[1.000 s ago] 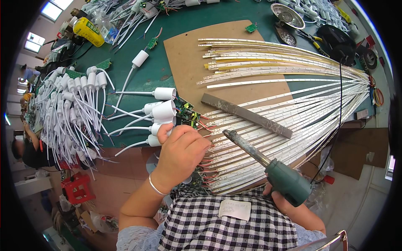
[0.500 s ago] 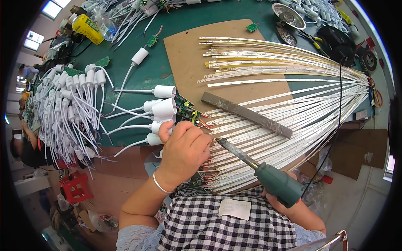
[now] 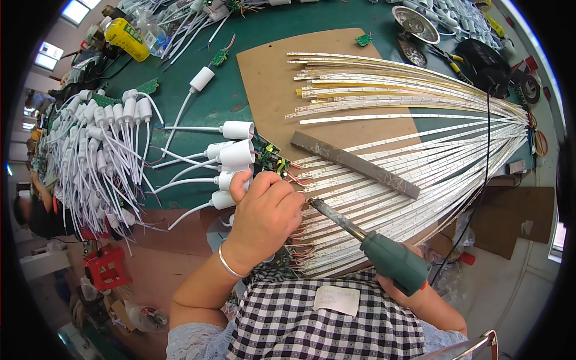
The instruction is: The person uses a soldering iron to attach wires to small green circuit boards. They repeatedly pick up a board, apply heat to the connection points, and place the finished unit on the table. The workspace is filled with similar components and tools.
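My left hand (image 3: 268,210) is closed, thumb and fingers pinched together at the left ends of a fan of white LED strips (image 3: 384,101). Whatever lies between its fingertips is hidden. In my right hand (image 3: 391,289) is a soldering iron (image 3: 396,263) with a green handle. Its dark tip points left and rests close to my left fingertips, over the strip ends. Beside my left hand lie small driver circuit boards (image 3: 270,159) with red wires running to the strips. White lamp caps (image 3: 236,154) with white cables sit just left of those boards.
A grey metal bar (image 3: 354,165) lies across the strips, over a brown board (image 3: 264,72). Many white capped cables (image 3: 99,144) are heaped at left. A metal dish (image 3: 415,25), pliers (image 3: 453,60) and a tape roll (image 3: 528,88) are at far right. The iron's black cord (image 3: 488,138) crosses the strips.
The soldering iron's handle has shifted slightly left, while its tip stays by my left fingertips. My left hand keeps its pinch almost in place.
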The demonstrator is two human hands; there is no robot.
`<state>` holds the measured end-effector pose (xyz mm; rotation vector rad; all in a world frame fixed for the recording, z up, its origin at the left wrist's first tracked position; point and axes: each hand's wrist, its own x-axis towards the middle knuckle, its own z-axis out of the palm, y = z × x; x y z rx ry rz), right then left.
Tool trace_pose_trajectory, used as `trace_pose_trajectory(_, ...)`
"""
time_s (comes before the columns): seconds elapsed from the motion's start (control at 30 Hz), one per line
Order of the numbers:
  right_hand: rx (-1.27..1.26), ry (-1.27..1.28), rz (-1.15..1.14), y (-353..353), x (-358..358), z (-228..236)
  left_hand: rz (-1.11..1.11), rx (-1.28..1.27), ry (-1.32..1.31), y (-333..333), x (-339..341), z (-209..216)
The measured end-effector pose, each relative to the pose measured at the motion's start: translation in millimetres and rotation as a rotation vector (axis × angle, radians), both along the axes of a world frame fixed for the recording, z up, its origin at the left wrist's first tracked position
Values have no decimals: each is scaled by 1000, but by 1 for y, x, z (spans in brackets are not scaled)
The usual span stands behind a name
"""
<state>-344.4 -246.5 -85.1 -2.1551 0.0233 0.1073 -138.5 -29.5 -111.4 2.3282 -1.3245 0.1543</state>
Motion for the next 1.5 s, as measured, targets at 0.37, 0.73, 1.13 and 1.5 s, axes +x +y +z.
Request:
trace_pose_trajectory(0.37, 395, 129, -186, 3, -14, -8, -1, 22, -4, 0, 1, 1)
trace_pose_trajectory(0.73, 220, 80, -214, 6, -11, -7, 0, 22, -24, 0, 0, 3)
trace_pose_trajectory(1.13, 325, 39, -285, 4, -19, -17, 16, 28, -20, -4, 1, 8)
trace_pose_trajectory(1.5, 406, 26, -231, 2, -25, -24, -196, 176, 85, 13, 14, 23)
